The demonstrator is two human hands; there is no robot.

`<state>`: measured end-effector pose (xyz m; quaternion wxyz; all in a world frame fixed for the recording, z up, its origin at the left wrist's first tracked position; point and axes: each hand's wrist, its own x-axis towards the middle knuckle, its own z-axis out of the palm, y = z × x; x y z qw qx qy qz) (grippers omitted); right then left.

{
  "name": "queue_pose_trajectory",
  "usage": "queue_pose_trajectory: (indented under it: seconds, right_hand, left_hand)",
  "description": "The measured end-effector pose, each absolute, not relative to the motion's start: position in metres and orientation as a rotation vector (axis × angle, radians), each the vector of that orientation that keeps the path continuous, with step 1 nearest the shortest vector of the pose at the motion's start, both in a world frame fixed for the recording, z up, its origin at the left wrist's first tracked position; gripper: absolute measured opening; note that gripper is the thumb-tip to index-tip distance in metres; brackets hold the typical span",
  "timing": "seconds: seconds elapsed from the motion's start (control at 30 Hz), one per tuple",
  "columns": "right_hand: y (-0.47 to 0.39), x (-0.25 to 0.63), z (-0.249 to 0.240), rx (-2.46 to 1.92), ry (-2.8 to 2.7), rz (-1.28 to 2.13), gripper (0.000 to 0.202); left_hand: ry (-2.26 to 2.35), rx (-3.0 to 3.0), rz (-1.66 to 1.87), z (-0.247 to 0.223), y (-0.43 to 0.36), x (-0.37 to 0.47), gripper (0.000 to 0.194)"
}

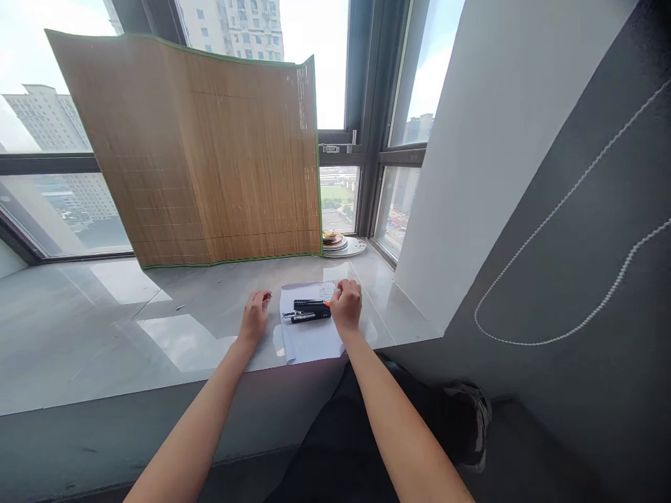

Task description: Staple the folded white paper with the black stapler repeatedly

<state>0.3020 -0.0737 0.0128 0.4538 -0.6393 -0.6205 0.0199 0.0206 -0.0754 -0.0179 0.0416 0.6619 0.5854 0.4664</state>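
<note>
A black stapler with an orange bit near its back end lies on a white sheet of paper. Its two arms are parted, and a silvery metal part shows at the left end. My right hand is closed at the stapler's right end, covering that end. To the left of the paper, my left hand is closed in a pinch, with a small dark, shiny thing at its fingertips, too small to name. Some printing or writing shows on the paper's upper right, partly behind my right hand.
All this is on a glossy tiled window sill. A bamboo mat with green edging stands against the window. Stacked plates sit in the corner. A small dark bit lies on the left. A beaded cord hangs on the right.
</note>
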Motion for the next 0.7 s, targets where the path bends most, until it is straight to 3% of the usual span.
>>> queue_pose_trajectory:
  seconds: [0.17, 0.47, 0.63, 0.7]
  right_hand:
    - [-0.077, 0.298, 0.011, -1.299, -1.630, 0.109, 0.023]
    - [-0.071, 0.298, 0.005, -1.155, -1.858, 0.216, 0.029]
    - [-0.071, 0.297, 0.005, -1.178, -1.950, 0.245, 0.033]
    - [-0.070, 0.298, 0.005, -1.194, -1.952, 0.259, 0.034]
  left_hand:
    - [1.388, 1.932, 1.629, -0.012, -0.088, 0.028, 0.024]
    - [1.314, 1.900, 1.396, 0.000, -0.101, 0.051, 0.022]
    - [1.297, 2.095, 1.199, -0.001, -0.099, 0.050, 0.003]
    - [1.248, 2.124, 1.182, -0.002, -0.098, 0.049, 0.005]
